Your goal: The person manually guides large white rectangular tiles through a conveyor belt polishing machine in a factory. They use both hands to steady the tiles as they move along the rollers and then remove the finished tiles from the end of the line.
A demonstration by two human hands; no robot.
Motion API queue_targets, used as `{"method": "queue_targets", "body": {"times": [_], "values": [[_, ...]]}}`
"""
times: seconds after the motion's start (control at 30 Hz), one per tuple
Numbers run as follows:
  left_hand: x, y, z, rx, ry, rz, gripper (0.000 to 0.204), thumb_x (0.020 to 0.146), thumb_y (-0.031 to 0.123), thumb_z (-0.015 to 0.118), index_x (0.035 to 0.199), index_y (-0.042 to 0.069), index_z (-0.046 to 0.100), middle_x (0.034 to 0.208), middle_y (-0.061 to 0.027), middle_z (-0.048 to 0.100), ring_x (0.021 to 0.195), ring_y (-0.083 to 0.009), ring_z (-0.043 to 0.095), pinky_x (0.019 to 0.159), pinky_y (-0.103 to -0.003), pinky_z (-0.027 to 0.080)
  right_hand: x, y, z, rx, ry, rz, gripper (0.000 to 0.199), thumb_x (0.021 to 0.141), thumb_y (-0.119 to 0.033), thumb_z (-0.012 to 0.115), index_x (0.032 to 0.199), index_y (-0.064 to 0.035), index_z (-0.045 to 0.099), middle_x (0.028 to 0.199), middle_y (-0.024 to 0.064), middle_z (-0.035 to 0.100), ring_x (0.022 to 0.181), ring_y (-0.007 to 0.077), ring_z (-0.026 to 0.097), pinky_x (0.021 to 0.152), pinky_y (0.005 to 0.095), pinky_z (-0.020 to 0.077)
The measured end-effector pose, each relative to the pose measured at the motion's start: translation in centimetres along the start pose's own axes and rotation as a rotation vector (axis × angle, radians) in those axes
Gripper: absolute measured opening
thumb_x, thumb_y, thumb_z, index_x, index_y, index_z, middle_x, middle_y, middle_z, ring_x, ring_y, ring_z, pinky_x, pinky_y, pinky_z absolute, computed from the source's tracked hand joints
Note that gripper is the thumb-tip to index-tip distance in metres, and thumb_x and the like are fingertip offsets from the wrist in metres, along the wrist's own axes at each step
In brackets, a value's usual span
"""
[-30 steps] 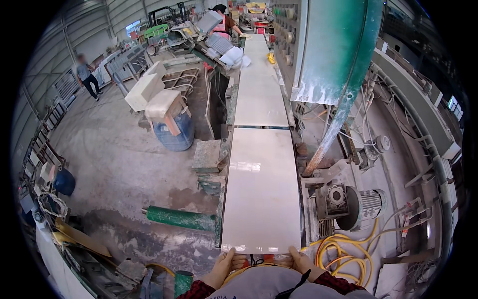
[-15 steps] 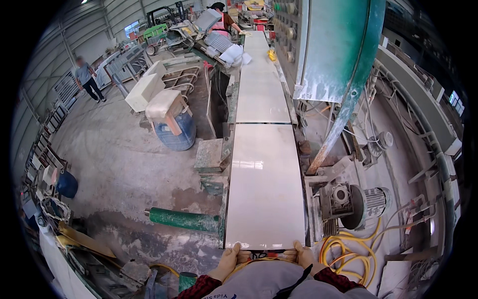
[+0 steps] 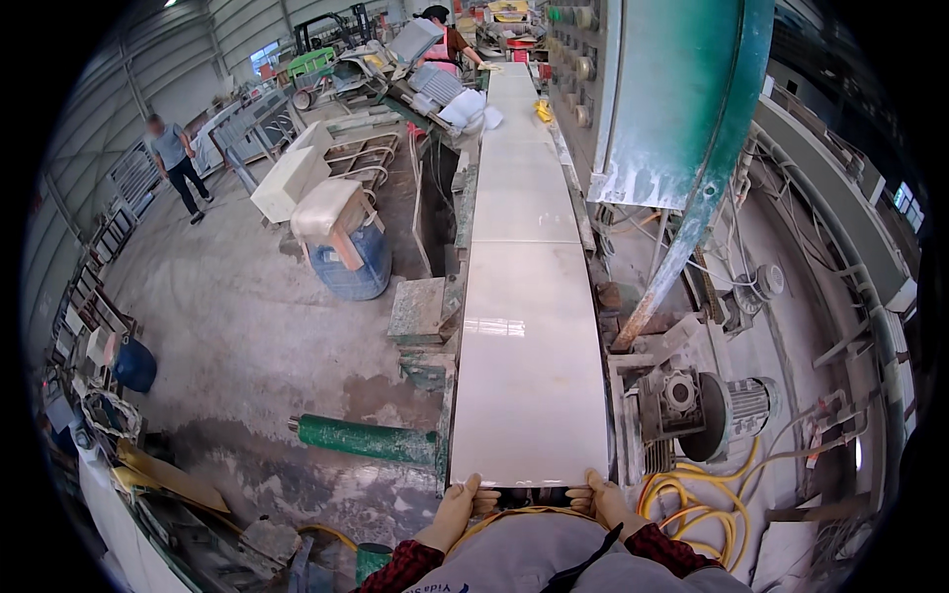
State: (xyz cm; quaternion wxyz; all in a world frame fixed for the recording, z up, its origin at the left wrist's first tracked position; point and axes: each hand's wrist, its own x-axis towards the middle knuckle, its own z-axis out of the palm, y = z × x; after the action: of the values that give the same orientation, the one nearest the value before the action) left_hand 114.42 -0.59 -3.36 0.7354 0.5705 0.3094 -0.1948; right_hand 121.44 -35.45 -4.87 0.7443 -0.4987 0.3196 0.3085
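Note:
A long, glossy cream stone slab (image 3: 531,381) lies flat on the conveyor line in front of me. My left hand (image 3: 463,502) grips its near left corner, thumb on top and fingers curled under the edge. At the near right corner my right hand (image 3: 597,497) holds it the same way. Both hands look covered by pale tan gloves. Beyond it lies a second cream slab (image 3: 527,188), with only a thin seam between the two ends. A co-worker (image 3: 450,44) at the far end rests a gloved hand on the line.
A green roller (image 3: 366,437) juts out on the left, near a blue drum (image 3: 356,265). On the right are a green-and-white cabinet (image 3: 672,109), a motor (image 3: 741,407) and a coiled yellow hose (image 3: 692,504). Another person (image 3: 178,163) stands at far left.
The near slab has moved forward, and the dark gap before the far slab has narrowed to a thin seam. My hands moved slightly forward with it. The person at left has shifted slightly.

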Motion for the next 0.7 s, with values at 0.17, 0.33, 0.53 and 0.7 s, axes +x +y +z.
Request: {"method": "queue_targets", "body": {"times": [0.17,0.33,0.53,0.7], "values": [[-0.2,1.2,0.6,-0.047,0.022,-0.025,0.075,0.132,0.057,0.060,0.131,-0.014,0.083,0.124,-0.0221,0.092,0.099,-0.0232,0.084,0.095,-0.039,0.070,0.3,-0.7,0.2,0.034,-0.009,0.010,0.060,0.129,-0.051,0.070,0.130,0.0087,0.072,0.102,0.0245,0.084,0.074,0.0253,0.071,0.072,0.0415,0.0642],[0.4,1.3,0.5,-0.036,-0.001,-0.012,0.080,0.130,0.063,0.062,0.125,-0.014,0.085,0.126,-0.0218,0.093,0.103,-0.0235,0.087,0.098,-0.039,0.073,0.4,-1.3,0.1,0.036,0.004,0.034,0.060,0.128,-0.049,0.073,0.128,0.0111,0.072,0.102,0.0282,0.085,0.071,0.0265,0.071,0.068,0.0411,0.0635],[0.6,1.5,0.7,-0.037,0.006,-0.032,0.081,0.129,0.064,0.062,0.126,-0.013,0.087,0.124,-0.0210,0.093,0.101,-0.0240,0.087,0.096,-0.039,0.072,1.6,-1.4,-0.3,0.004,0.040,0.051,0.058,0.127,-0.047,0.074,0.128,0.0108,0.070,0.101,0.0270,0.084,0.070,0.0265,0.070,0.066,0.0406,0.0615],[1.7,1.5,1.8,-0.072,0.008,-0.043,0.077,0.130,0.060,0.061,0.123,-0.011,0.091,0.116,-0.0187,0.094,0.094,-0.0245,0.087,0.093,-0.039,0.072,4.2,-1.0,-2.4,0.093,0.033,0.059,0.059,0.124,-0.047,0.078,0.141,0.0080,0.068,0.104,0.0331,0.085,0.065,0.0315,0.069,0.062,0.0442,0.0629]]}}
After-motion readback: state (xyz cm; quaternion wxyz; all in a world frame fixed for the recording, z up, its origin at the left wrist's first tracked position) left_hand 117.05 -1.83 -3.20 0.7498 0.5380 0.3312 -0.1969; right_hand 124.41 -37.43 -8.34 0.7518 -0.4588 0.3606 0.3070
